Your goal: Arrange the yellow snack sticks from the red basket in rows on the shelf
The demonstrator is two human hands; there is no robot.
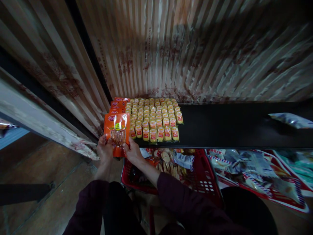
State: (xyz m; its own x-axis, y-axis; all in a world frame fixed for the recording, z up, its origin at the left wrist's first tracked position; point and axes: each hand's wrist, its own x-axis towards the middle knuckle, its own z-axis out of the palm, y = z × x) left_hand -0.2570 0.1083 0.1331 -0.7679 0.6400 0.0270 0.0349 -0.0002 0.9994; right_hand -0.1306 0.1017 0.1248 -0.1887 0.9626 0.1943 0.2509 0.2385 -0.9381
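Observation:
An orange snack packet (pixel 117 125) with a clear window over thin brown sticks stands upright at the left front end of the black shelf. My left hand (pixel 105 148) grips its lower left edge, and my right hand (pixel 132 150) pinches the lower right edge. Behind it, several similar orange packets (pixel 118 104) stand in a row, their tops showing. Close by on the right are rows of small yellow wrapped snacks (pixel 154 120) with red and white labels.
Below the shelf (pixel 220 127), a red basket (pixel 200 173) holds loose wrapped snacks. Right of it, a red and white tray (pixel 262 189) is heaped with packets. One silver-blue packet (pixel 292 120) lies on the shelf's right end. A dark upright post (pixel 89 49) and striped wall covering (pixel 156 49) bound the shelf.

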